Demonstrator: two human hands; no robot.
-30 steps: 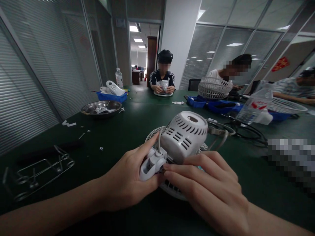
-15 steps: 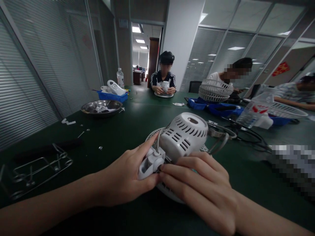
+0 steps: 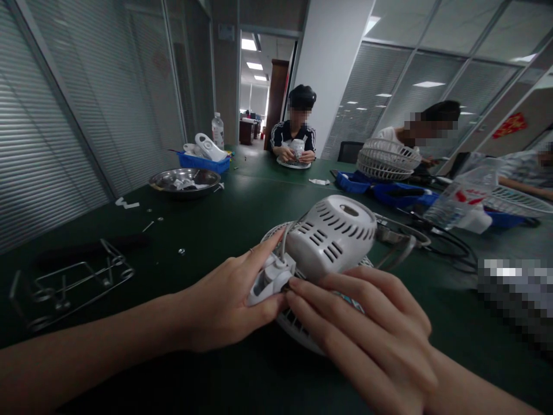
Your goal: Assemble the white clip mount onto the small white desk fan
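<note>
A white fan motor housing (image 3: 330, 236) with vent slots lies tilted over a round white fan grille (image 3: 299, 333) on the table. My left hand (image 3: 227, 305) is closed around the white plastic neck bracket (image 3: 276, 282) at the housing's near left side, thumb below and index finger along the top. A grey cable (image 3: 284, 245) runs from the bracket up along the housing. With fingertips pinched at the bracket's right side, my right hand (image 3: 375, 323) reaches across the grille; a small dark bit shows at the fingertips, too hidden to name.
Bent metal wire stands (image 3: 82, 279) and small screws and nuts (image 3: 181, 252) lie left. Further back are a steel bowl (image 3: 185, 192) and a blue bin (image 3: 205, 165). Right are black cables (image 3: 453, 245), a plastic bottle (image 3: 462, 196) and stacked grilles (image 3: 384, 158). Other people sit around the table.
The view has shifted slightly, so the scene sits a little further right. Both hands keep their places on the bracket, the right fingers moving only slightly.
</note>
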